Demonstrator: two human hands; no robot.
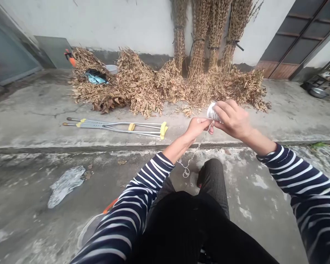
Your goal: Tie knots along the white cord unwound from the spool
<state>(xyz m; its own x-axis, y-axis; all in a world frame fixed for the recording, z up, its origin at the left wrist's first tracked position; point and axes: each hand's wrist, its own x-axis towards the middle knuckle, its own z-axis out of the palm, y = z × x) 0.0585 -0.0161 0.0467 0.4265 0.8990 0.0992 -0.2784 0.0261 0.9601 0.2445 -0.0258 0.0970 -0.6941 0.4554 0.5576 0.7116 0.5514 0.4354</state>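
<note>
White spool (212, 111), right of centre: the left hand (195, 129) pinches string (199, 145) beside it, and the right hand (234, 119) is closed around the spool. I'd judge the step as drawing out or winding string; the next move calls for a steady pinch and untangled slack. Around them, left to right, I see crumpled plastic (66, 185) near, crutches (95, 125) beyond, dried stalks (143, 88) heaped along the far wall (134, 25), then upright bundles (199, 47). Nothing blocks the hands; the dangling loop could catch a trouser leg (216, 179).
</note>
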